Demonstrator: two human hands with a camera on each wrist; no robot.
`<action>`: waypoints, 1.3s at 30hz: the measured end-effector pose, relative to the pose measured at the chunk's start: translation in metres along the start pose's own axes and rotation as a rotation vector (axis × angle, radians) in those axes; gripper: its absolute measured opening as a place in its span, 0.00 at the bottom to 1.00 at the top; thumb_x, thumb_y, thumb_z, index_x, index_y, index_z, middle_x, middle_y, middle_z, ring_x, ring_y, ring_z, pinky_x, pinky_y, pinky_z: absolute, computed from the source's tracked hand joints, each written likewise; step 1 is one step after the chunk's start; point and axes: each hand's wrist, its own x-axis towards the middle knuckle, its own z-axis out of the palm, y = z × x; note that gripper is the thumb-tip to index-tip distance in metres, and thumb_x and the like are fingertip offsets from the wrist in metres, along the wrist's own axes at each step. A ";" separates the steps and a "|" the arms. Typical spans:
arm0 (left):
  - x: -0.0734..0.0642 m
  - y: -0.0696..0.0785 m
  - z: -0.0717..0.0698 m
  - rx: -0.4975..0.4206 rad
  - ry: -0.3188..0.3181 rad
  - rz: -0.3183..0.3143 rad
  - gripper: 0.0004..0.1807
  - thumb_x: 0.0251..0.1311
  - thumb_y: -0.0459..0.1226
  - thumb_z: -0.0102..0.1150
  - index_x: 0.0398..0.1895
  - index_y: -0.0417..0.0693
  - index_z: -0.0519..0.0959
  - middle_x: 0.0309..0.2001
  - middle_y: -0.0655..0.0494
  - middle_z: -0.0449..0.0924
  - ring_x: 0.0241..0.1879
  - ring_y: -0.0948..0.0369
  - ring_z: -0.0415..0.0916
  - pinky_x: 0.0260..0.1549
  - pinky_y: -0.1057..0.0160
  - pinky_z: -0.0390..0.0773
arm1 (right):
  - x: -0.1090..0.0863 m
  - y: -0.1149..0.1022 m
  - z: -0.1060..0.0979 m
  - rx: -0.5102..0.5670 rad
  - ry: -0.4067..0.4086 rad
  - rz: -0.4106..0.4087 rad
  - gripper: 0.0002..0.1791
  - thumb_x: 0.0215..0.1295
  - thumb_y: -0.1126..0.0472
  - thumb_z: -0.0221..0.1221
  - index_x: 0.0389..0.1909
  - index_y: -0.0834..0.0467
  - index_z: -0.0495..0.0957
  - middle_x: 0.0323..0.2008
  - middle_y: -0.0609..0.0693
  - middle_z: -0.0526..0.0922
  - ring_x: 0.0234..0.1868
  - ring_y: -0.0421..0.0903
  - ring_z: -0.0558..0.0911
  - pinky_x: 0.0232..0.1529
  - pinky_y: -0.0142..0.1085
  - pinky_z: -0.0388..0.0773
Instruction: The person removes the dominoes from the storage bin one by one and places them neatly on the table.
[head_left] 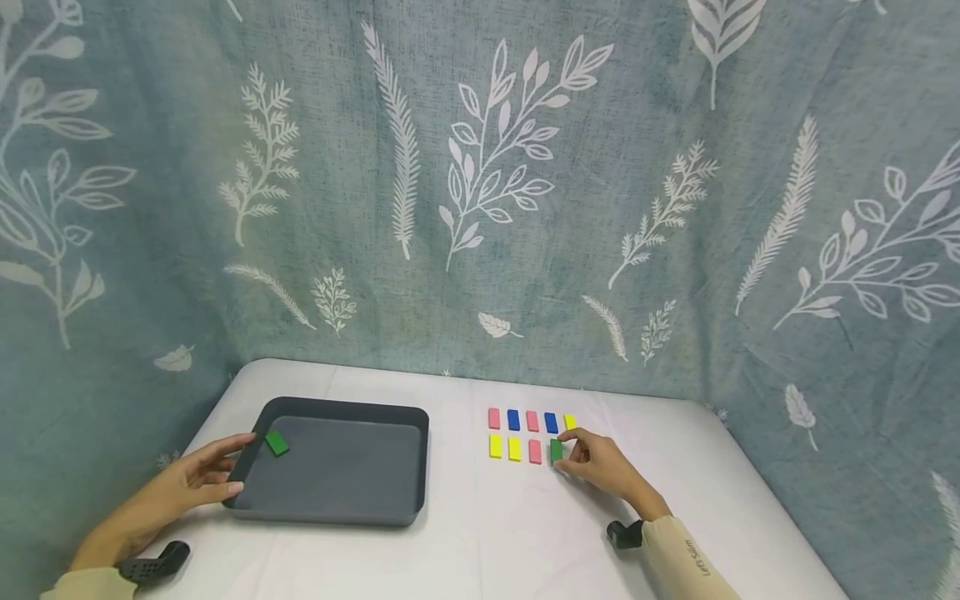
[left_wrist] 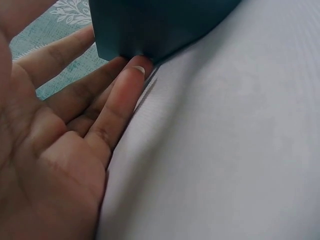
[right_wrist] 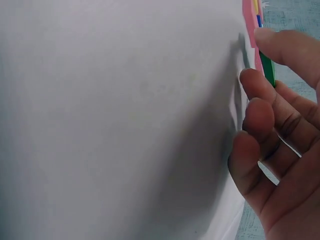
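A dark grey tray (head_left: 337,518) stands at the left of the table, with one green block (head_left: 277,443) lying in its upper left corner. My left hand (head_left: 187,482) touches the tray's left side with its fingers spread; in the left wrist view some fingertips (left_wrist: 131,75) meet the tray's wall (left_wrist: 150,30). At the right, my right hand (head_left: 600,465) pinches another green block (head_left: 556,451) at its two ends, between thumb and index finger. Part of that green block (right_wrist: 267,67) also shows in the right wrist view, where the other fingers are loosely bent.
Beside the pinched block are two rows of small blocks: pink (head_left: 535,452), yellow (head_left: 495,446) and blue (head_left: 551,423). A yellow block (head_left: 570,422) is partly hidden behind the right hand. White cloth (head_left: 465,550) covers the table; leaf-patterned curtains (head_left: 420,317) hang around it.
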 end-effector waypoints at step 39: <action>0.002 -0.002 -0.004 0.005 0.003 0.008 0.40 0.72 0.43 0.61 0.82 0.52 0.54 0.77 0.43 0.51 0.65 0.46 0.58 0.56 0.45 0.70 | 0.020 -0.010 0.000 0.011 0.116 0.049 0.22 0.68 0.48 0.68 0.56 0.58 0.81 0.25 0.46 0.77 0.22 0.43 0.72 0.24 0.33 0.69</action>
